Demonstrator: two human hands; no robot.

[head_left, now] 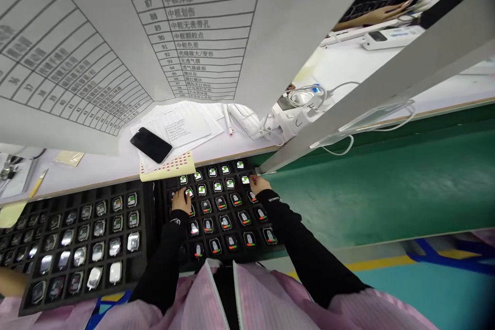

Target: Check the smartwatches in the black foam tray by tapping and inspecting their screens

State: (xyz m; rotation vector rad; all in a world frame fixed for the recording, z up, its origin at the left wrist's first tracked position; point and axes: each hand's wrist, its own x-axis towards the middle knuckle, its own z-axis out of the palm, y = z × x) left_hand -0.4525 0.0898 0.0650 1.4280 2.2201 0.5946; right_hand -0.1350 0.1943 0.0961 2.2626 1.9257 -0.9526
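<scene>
A black tray in front of me holds rows of watch bodies without straps, one in each compartment. My left hand rests over the left side of the tray, fingers apart, its fingertips at a watch with a lit green-and-white screen. At the right edge, my right hand has bent fingers close together beside another lit watch. Its fingertips are partly hidden, so whether they grip that watch or the tray I cannot tell. Watches in the lower rows show grey, orange and green screens.
A second tray of watches lies to the left. On the white bench are a black phone, papers and cables. Printed sheets hang overhead. A grey post slants at right. Another person's hand shows far right.
</scene>
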